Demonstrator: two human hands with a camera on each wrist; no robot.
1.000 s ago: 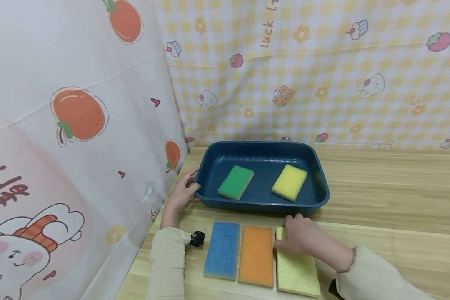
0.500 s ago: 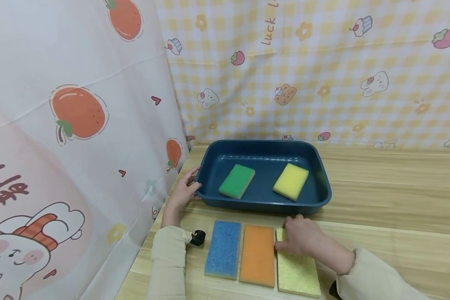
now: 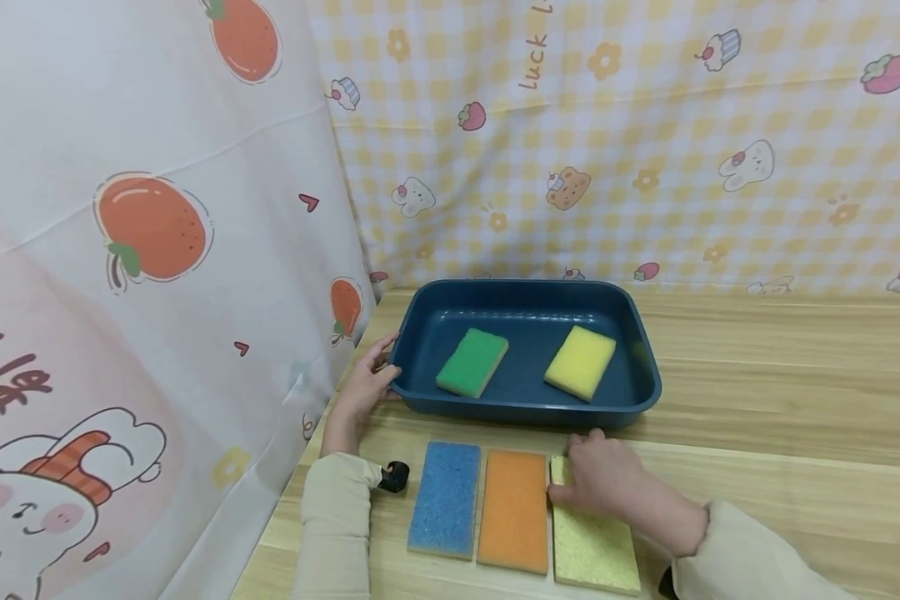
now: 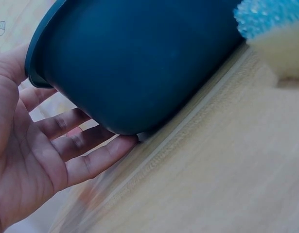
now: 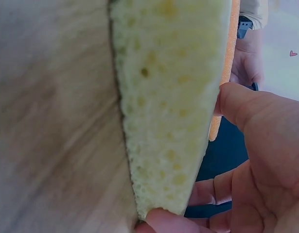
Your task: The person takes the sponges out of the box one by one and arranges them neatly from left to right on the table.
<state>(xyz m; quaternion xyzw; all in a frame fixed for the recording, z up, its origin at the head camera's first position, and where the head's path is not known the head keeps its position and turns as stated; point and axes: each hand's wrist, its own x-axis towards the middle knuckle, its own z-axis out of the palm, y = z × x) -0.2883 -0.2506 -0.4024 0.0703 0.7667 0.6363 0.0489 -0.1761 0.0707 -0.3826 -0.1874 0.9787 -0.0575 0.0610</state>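
My left hand (image 3: 360, 390) grips the left end of a deep dark-blue rectangular tray (image 3: 525, 410). In the left wrist view the thumb lies at the tray's rim and the other fingers reach along its outer wall, the lowest fingertip near the base. My right hand (image 3: 607, 475) holds the far end of a long pale-yellow sponge (image 3: 596, 550) that lies on the table. Its thumb is on the sponge's left edge, and in the right wrist view a fingertip curls over the sponge's end. Inside the tray lie a green sponge (image 3: 472, 362) and a small bright-yellow sponge (image 3: 581, 363).
To the left of the pale-yellow sponge, an orange sponge (image 3: 513, 512) and a blue sponge (image 3: 445, 500) lie in a row on the wooden table (image 3: 795, 375). A white printed curtain (image 3: 270, 250) hangs along the left side, and a yellow-checked cloth (image 3: 645, 125) hangs behind the tray.
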